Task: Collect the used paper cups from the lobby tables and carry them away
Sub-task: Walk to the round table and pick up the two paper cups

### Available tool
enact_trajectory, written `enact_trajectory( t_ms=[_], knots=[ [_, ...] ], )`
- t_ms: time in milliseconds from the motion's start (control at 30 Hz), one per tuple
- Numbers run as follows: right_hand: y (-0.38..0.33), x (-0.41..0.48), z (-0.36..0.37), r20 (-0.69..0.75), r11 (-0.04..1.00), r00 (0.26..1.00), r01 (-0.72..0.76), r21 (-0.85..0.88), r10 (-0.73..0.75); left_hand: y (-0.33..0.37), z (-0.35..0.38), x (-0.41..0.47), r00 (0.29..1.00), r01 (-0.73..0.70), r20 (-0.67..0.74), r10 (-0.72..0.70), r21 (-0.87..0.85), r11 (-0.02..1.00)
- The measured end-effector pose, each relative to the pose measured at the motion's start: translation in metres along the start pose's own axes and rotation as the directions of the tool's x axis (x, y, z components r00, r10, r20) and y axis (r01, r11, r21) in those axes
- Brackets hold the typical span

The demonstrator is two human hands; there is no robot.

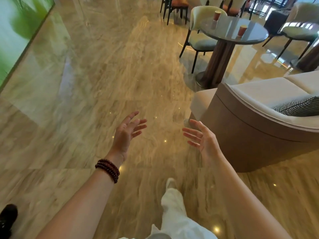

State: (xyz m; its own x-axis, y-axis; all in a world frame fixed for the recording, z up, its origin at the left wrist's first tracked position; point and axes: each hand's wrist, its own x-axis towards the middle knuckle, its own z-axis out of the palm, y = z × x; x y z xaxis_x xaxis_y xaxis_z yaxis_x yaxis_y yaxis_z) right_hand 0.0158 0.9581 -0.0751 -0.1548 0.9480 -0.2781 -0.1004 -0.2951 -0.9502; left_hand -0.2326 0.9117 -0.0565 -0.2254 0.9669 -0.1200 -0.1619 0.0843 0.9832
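Note:
Two red-brown paper cups stand on a round glass-topped table (255,39) at the upper right: one cup (217,15) near its far left edge, the other cup (242,30) nearer the middle. My left hand (126,133) and my right hand (202,137) are held out low over the marble floor, palms facing each other, fingers spread, holding nothing. Both hands are far short of the table. A dark bead bracelet is on my left wrist.
A curved beige sofa (250,128) with a checked cushion stands right of my hands, between me and the table. Cream chairs (200,40) ring the table. A green-lit wall panel (15,31) runs along the left. A dark shoe (7,216) shows at bottom left.

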Motion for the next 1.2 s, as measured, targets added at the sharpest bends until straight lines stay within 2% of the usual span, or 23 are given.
enact_trajectory(
  t_ms=[400,767,967,1200],
  knots=[
    [-0.078,0.231,-0.021,0.043,0.999,0.999,0.034,-0.02,-0.033,0.021,0.042,0.238,0.999,-0.029,-0.033,0.028,-0.017,0.999],
    [-0.128,0.424,-0.018,0.093,0.999,0.996,-0.014,-0.047,0.018,0.048,0.064,0.427,0.998,-0.047,-0.047,0.046,-0.042,0.998],
    [-0.145,0.53,0.004,0.046,0.998,0.997,-0.057,-0.034,0.058,0.051,0.056,0.546,1.0,-0.021,-0.02,0.02,-0.045,0.999],
    [-0.183,0.652,0.036,-0.019,0.999,0.999,-0.047,0.023,0.048,0.089,0.046,0.694,0.997,-0.042,0.068,0.042,-0.001,0.999]
  ],
)
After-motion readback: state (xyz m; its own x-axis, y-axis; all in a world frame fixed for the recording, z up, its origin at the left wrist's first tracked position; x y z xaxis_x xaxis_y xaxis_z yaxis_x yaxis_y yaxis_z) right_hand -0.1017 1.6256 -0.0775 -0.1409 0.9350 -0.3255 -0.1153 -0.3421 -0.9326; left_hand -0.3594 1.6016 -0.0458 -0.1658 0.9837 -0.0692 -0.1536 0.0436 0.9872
